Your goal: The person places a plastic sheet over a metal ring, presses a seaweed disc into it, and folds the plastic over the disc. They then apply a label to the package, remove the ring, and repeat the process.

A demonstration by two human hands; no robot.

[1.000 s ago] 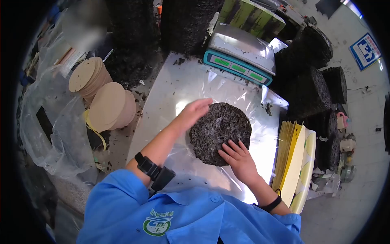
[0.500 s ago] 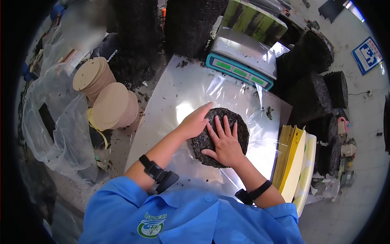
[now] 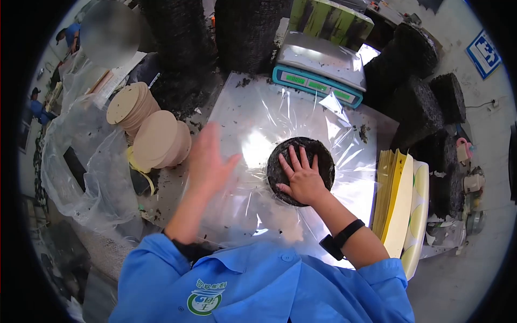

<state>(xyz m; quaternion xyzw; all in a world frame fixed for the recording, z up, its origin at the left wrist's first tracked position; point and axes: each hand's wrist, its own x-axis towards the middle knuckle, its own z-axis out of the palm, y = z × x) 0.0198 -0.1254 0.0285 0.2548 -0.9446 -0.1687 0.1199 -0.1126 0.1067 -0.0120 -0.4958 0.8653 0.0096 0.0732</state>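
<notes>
A round dark pressed cake (image 3: 318,157) lies on a clear plastic sheet (image 3: 269,118) spread over the metal table. My right hand (image 3: 301,175) rests flat on top of the cake, fingers spread. My left hand (image 3: 207,161) is raised to the left of the cake, blurred, fingers apart and holding nothing.
A weighing scale (image 3: 318,67) stands at the table's far edge. Stacks of round cardboard discs (image 3: 156,137) lie at the left beside a large plastic bag (image 3: 86,161). Yellow sheets (image 3: 396,199) stand at the right. Tall dark stacks (image 3: 414,107) surround the table.
My left hand has lifted off the cake's edge and swung left. My right hand stays pressed on the cake, which now lies flat.
</notes>
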